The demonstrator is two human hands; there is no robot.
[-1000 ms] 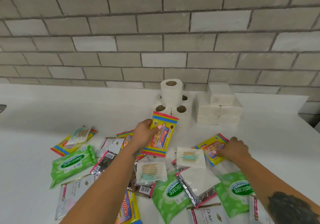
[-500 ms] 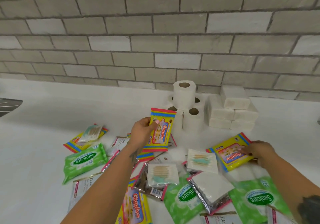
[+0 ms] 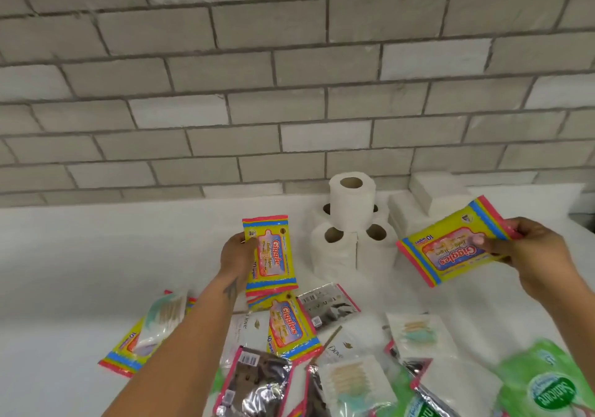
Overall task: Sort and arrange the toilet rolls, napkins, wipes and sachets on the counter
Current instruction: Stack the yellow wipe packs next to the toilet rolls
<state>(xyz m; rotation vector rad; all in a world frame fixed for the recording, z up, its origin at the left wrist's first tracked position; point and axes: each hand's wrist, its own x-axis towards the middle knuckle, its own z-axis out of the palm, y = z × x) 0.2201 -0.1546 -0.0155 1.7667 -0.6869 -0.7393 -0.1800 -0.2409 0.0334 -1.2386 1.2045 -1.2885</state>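
The wipes packs [image 3: 271, 253] are yellow with blue and pink zigzag borders; another pack [image 3: 551, 391] is green. The toilet rolls [image 3: 352, 201], napkins [image 3: 438, 192] and surface [image 3: 96, 255] are white, the brick wall [image 3: 289, 78] grey.

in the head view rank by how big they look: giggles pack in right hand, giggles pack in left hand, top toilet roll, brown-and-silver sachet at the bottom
1. Giggles pack in the right hand, though it is likely nearer the camera.
2. Brown-and-silver sachet, cut off by the frame edge.
3. Giggles pack in the left hand and top toilet roll: too alike to rank.
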